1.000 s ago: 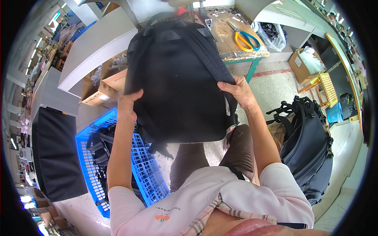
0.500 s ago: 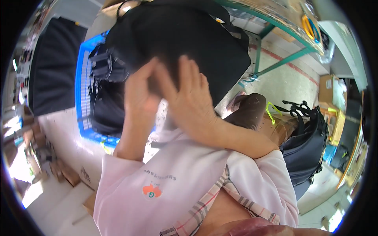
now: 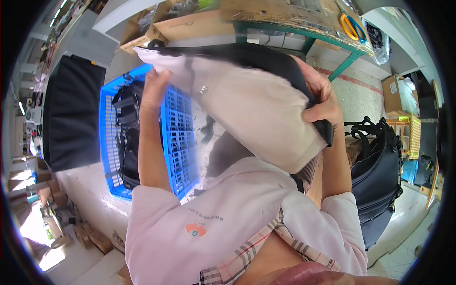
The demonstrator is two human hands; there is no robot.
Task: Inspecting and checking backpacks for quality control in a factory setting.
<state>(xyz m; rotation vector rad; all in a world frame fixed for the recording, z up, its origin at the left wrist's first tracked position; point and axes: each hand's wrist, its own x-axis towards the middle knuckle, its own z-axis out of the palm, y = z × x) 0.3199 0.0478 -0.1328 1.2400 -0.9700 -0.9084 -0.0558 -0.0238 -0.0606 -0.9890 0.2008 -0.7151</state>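
A black fabric bag with a pale beige side turned toward me is held up in front of my chest. My right hand grips its right edge, thumb on the beige face and fingers behind on the black cloth. At the far left end, my left hand is closed at the edge, its fingers partly hidden by the cloth. A small light tag or mark shows on the beige face. The middle of the cloth is slightly blurred.
To the left stands a blue plastic basket with black bags inside. More black bags are piled at the right. A green-framed table stands ahead, with orange-and-blue scissors on it. Behind the basket is a large black panel.
The bag, black side up before, is now lifted and turned so its beige side faces me. My hands, close together over it earlier, have spread to its two ends.
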